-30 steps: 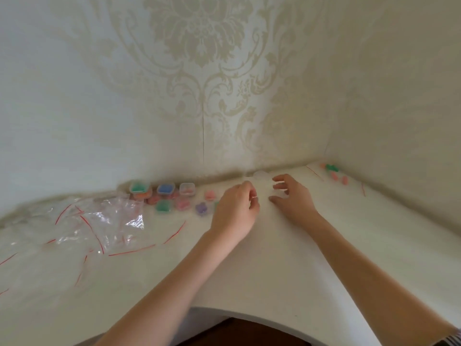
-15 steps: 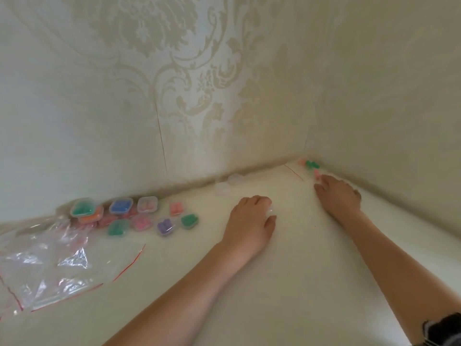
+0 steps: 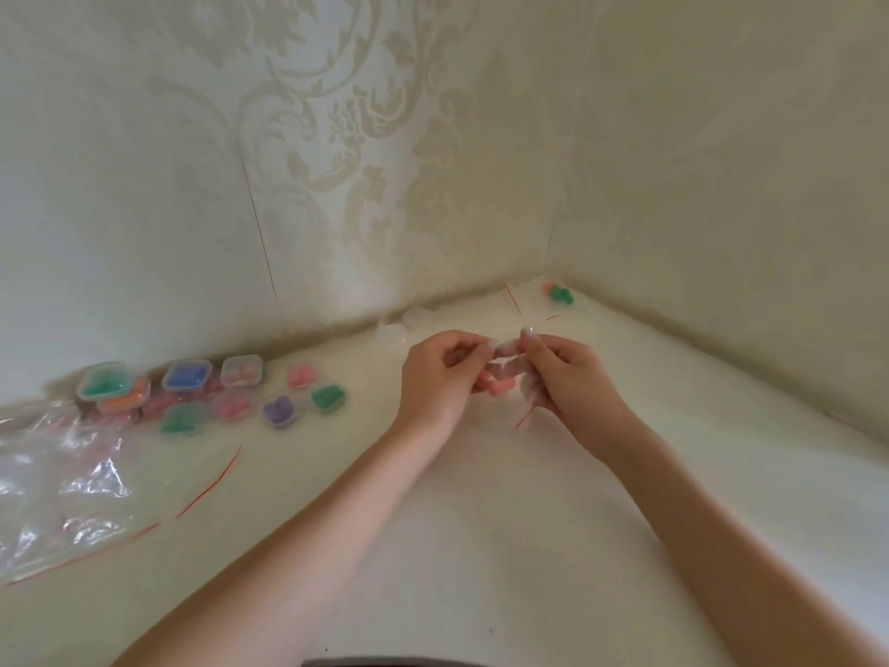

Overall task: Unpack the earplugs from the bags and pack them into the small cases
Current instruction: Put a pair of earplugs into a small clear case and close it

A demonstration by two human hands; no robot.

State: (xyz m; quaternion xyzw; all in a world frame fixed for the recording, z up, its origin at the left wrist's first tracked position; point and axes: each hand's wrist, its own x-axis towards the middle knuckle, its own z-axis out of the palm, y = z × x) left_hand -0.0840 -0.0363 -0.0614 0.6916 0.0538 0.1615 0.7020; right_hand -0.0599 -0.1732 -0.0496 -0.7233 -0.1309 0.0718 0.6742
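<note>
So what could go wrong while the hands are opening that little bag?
1. Both hands, left and right, pinch the small clear bag above the table; if it pops open, the pink earplugs might drop and roll.
2. The green earplugs lie loose in the corner and could be forgotten.

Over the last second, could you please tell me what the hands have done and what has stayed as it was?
The right hand reached toward the corner, then came back to the middle. Both hands now pinch a small clear bag of pink earplugs between them; the left hand rose off the table to meet it. The filled cases, the empty bags at left and the green earplugs in the corner stayed put.
</note>
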